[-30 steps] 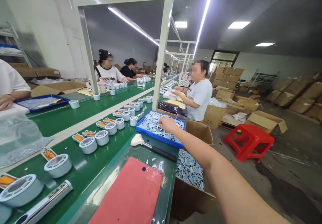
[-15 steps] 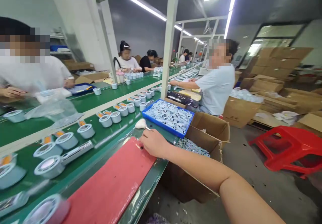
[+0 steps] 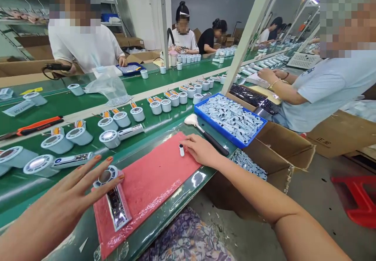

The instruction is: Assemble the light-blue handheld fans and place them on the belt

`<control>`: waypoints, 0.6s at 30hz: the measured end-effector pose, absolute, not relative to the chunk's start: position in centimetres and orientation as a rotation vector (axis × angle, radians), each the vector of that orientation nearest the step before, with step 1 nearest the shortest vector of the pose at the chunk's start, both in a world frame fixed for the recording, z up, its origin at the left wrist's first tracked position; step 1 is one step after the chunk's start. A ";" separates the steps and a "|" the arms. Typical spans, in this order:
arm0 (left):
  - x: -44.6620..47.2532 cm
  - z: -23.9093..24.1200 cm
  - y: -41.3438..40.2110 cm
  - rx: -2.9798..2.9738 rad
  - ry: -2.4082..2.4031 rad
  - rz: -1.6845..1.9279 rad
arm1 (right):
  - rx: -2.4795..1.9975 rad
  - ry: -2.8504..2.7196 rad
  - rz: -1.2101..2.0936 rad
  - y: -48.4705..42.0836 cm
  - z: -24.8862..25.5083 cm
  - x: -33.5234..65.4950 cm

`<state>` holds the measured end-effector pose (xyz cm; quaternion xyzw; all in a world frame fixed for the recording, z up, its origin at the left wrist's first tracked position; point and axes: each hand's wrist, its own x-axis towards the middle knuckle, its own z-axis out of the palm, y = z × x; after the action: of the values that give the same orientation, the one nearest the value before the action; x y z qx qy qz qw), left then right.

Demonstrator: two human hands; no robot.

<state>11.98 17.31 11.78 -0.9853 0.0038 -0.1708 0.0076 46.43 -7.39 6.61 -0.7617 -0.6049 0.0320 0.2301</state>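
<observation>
My left hand (image 3: pixel 73 192) is spread over a light-blue device with a round head and a long open-faced handle (image 3: pixel 117 204), which lies on the red mat (image 3: pixel 152 173). Its fingers reach across the round head without closing on it. At the mat's far side, the bent fingertips of my right hand (image 3: pixel 202 149) pinch a small white part with a black end (image 3: pixel 181 150). Just beyond that hand rests a hammer-like tool with a white rounded head and black handle (image 3: pixel 213 141).
A blue tray (image 3: pixel 202 114) of small light-blue parts stands beyond my right hand, above cardboard boxes (image 3: pixel 282 171). Rows of round housings (image 3: pixel 155 106) line the green conveyor (image 3: pixel 147 130). Orange-handled pliers (image 3: pixel 38 126) lie left. Co-workers sit around; a red stool (image 3: pixel 357 202) is right.
My view has swung left and down. My left hand has come into view over the device. My right hand is now clear of the hammer-like tool and at the small white part.
</observation>
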 end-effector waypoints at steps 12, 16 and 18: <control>14.1 11.8 12.8 -3.034 -0.401 -0.482 | -2.372 -1.394 0.069 -5.8 6.6 41.8; 14.7 9.9 10.8 -3.098 -0.559 -0.346 | -2.019 -1.486 0.183 -5.0 7.8 40.6; 14.9 9.1 10.7 -3.168 -0.634 -0.364 | -1.810 -1.514 0.240 -4.4 8.6 39.1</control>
<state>14.87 10.74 9.12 -0.9729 -0.1948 -0.1118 -0.0546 39.08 -4.40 8.59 -0.7073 -0.5916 0.0936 0.3753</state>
